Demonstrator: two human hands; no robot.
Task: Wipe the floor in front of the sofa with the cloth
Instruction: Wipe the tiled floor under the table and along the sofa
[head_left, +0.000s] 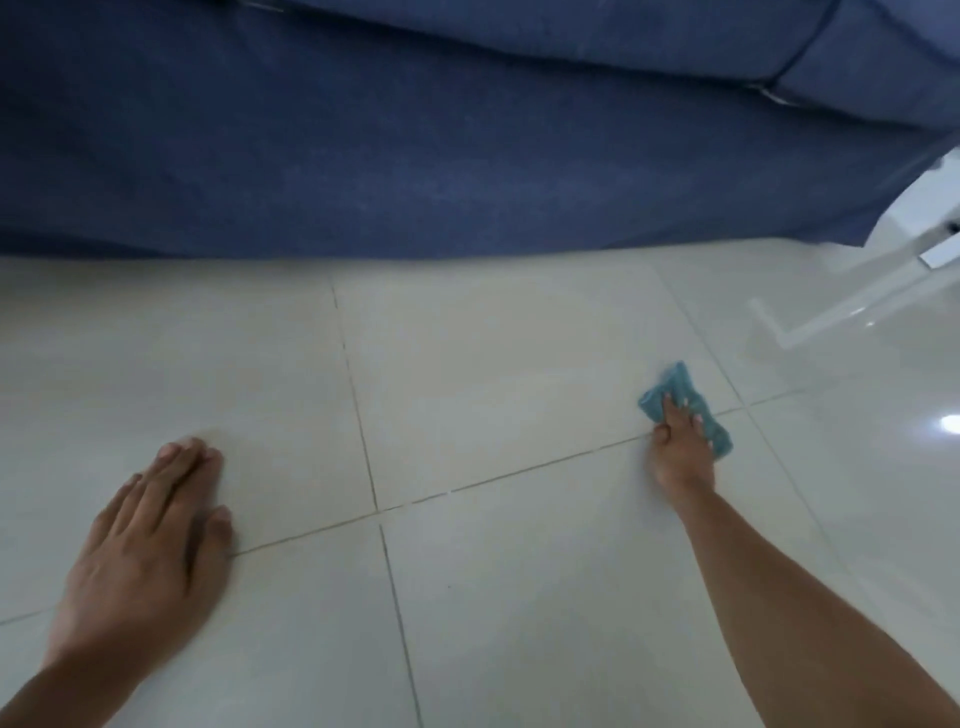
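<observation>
Teal cloth (675, 395) lies crumpled under the right hand (680, 447), poking out at twelve and four o'clock, pressed onto pale floor (493, 364) tiles; left hand (150, 551) rests flat, fingers spread, holding nothing.

Glossy smooth tile floor (519, 374), matt woven-fabric sofa (363, 156), soft teal cloth (675, 387) (terry-like, approx.)

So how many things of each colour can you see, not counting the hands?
Dark blue: 1, the sofa
Teal: 1, the cloth under the right hand
White: 1, the stand beside the sofa
Pale grey: 1, the floor
Total: 4
</observation>
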